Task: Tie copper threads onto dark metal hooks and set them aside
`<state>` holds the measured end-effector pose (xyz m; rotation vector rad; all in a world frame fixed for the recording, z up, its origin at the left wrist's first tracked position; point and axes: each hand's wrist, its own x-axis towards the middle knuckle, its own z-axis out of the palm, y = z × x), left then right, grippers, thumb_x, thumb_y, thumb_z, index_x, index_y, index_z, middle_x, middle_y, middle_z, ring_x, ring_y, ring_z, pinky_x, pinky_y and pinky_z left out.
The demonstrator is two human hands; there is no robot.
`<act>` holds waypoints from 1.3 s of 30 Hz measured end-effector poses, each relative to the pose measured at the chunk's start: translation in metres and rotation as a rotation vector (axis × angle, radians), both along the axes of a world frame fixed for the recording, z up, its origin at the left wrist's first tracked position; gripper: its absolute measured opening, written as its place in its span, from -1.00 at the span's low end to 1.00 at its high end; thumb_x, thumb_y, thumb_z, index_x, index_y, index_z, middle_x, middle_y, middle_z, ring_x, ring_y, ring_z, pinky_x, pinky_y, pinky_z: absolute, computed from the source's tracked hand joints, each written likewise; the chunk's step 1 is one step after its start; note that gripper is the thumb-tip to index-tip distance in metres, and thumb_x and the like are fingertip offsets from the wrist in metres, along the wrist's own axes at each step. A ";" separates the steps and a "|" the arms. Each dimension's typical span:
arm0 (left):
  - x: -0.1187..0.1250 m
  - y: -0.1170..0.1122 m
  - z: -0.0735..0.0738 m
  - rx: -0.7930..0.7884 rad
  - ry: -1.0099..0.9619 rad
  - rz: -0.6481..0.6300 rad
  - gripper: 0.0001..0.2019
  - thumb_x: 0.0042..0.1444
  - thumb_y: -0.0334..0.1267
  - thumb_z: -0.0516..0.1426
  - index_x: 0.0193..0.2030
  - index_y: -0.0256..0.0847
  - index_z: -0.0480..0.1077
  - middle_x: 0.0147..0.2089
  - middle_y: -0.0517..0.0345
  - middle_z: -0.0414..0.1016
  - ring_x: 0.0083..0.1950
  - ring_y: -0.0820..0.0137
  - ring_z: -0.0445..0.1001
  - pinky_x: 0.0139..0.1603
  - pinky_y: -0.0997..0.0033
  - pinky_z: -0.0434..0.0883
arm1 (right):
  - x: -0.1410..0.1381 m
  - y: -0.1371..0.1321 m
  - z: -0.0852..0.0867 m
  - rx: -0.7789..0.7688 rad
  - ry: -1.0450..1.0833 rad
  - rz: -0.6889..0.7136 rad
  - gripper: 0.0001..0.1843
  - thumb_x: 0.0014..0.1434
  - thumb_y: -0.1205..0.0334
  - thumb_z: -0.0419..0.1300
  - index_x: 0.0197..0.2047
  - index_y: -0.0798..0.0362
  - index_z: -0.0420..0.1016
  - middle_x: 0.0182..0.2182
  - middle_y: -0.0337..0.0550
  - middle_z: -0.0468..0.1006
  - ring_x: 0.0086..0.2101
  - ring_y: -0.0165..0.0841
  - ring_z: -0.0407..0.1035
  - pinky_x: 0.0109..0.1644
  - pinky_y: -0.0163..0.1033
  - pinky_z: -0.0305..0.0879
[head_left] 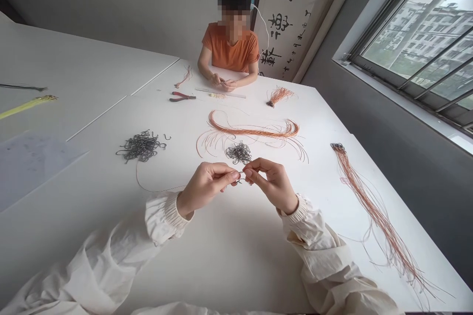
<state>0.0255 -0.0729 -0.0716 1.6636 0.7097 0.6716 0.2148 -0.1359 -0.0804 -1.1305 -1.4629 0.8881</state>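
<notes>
Hands: left hand [205,188] and right hand [271,183] together above the middle of the table [229,251]; both pinch one small object between thumb and forefinger.
Held item: dark metal hook [240,177]; located between the two hands, partly hidden by the fingers; exact shape too small to resolve.
Sleeves: cream sleeves [158,219] with gathered cuffs, on both forearms; they extend toward the near edge of the view.
Near items: small hook pile [238,153] just beyond the hands; copper line bundle [253,130] curving left to right just beyond that pile, loose strands around it; large hook pile [141,146] to the left, a few loose hooks beside it; single copper strand [148,188] looping left of the left hand.
Right side: long copper bundle [373,206] fanning toward the near right; dark hook cluster [337,146] at its far end.
Far side: red-handled pliers [181,96]; ruler [219,92]; short copper bundle [280,96]; thin copper bundle [184,77].
Far left: yellow bundle [27,107]; dark bundle [24,87].
Co-worker: seated person [231,48] in an orange shirt at the far edge; their hands [221,82] together above the table; any held item is too small to tell.
Surroundings: calligraphy scroll [286,19] behind the co-worker; window [414,34] at right.
</notes>
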 end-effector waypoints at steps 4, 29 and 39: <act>0.000 0.001 0.004 -0.031 0.021 -0.080 -0.74 0.19 -0.14 0.19 -0.35 -0.31 0.56 -0.41 0.09 0.49 -0.45 0.50 0.30 -0.42 0.50 0.32 | 0.002 -0.001 -0.001 -0.014 -0.042 -0.013 -0.80 0.25 0.14 0.20 -0.28 0.12 0.49 -0.46 -0.18 0.48 -0.41 -0.45 0.34 -0.30 -0.30 0.33; 0.000 0.001 0.012 -0.138 -0.010 -0.138 -0.82 0.15 -0.20 0.24 -0.34 -0.29 0.58 -0.44 0.14 0.47 -0.39 0.49 0.35 -0.33 0.51 0.38 | 0.000 -0.007 0.004 0.139 -0.217 -0.055 -0.86 0.27 0.24 0.17 -0.30 0.09 0.50 -0.47 -0.24 0.50 -0.41 -0.46 0.33 -0.12 -0.23 0.24; 0.001 -0.003 0.013 -0.126 -0.034 -0.102 -0.81 0.15 -0.21 0.23 -0.37 -0.29 0.57 -0.42 0.14 0.46 -0.43 0.50 0.35 -0.35 0.48 0.36 | -0.001 -0.007 0.003 0.115 -0.146 -0.045 -0.84 0.27 0.20 0.17 -0.29 0.09 0.50 -0.45 -0.19 0.51 -0.40 -0.43 0.36 -0.14 -0.21 0.31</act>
